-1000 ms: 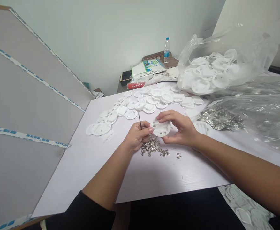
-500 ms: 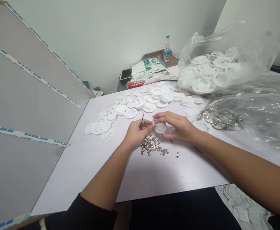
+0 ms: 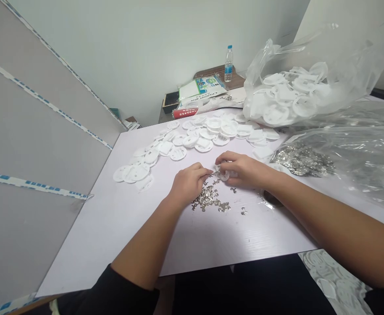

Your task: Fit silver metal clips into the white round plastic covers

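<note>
My right hand (image 3: 241, 169) is closed round a white plastic disc (image 3: 223, 175), which its fingers partly cover. Pinched fingers of my left hand (image 3: 190, 181) reach the disc's left side, on a thin dark tool or small metal piece (image 3: 213, 173) too small to tell apart. Just below both hands lies a loose pile of small silver metal pieces (image 3: 208, 197) on the white table (image 3: 146, 232). A couple more metal pieces (image 3: 243, 211) lie to the right of the pile.
Many white discs (image 3: 196, 135) spread across the table's back. At the right stand a clear bag of white parts (image 3: 288, 96) and a bag of metal pieces (image 3: 305, 161). Behind are a water bottle (image 3: 228, 64) and a red packet (image 3: 185, 113). A grey partition (image 3: 40, 144) borders the left.
The disc has turned and dropped slightly, and more of it is hidden by my right fingers. The dark tool no longer sticks up above my left hand.
</note>
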